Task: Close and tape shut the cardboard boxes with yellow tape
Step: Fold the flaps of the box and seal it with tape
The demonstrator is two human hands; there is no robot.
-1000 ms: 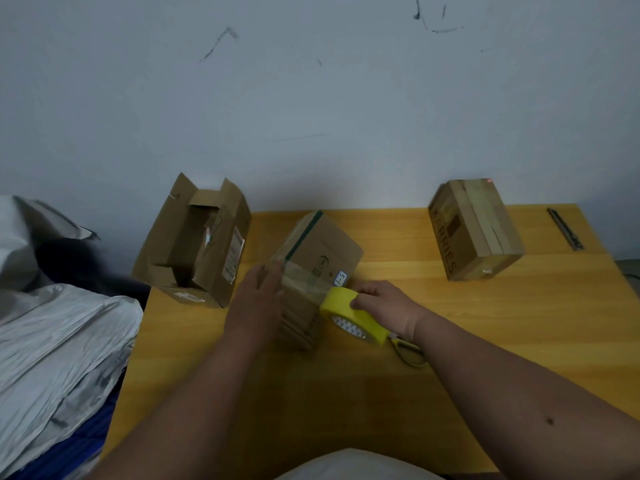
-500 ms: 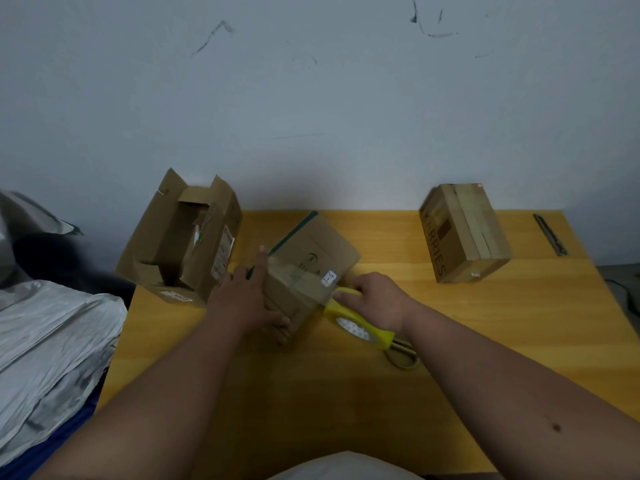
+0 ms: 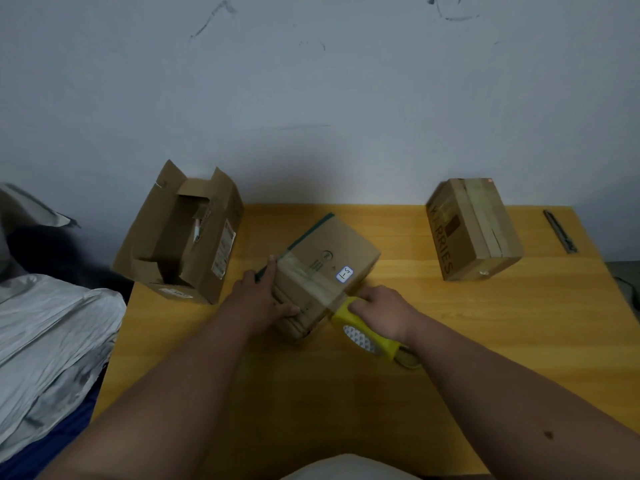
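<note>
A small closed cardboard box [image 3: 329, 258] sits at the middle of the wooden table [image 3: 485, 323], with a strip of tape stretched across its near top edge. My left hand [image 3: 261, 296] holds the box's left side, forefinger up along the corner and thumb on the front face. My right hand [image 3: 381, 311] grips the yellow tape roll [image 3: 363, 336] at the box's right front corner, the strip running from the roll onto the box. An open box [image 3: 183, 233] with raised flaps stands at the left. A taped box [image 3: 474, 230] stands at the right.
Scissors with yellow handles [image 3: 408, 358] lie on the table under my right wrist. A utility knife [image 3: 559, 230] lies at the far right edge. Crumpled grey plastic bags [image 3: 45, 341] are piled left of the table. A wall rises right behind the table.
The middle box has been turned and tipped, and my left hand shifted from its top to its left side. My right hand drew the roll down to the box's right front corner.
</note>
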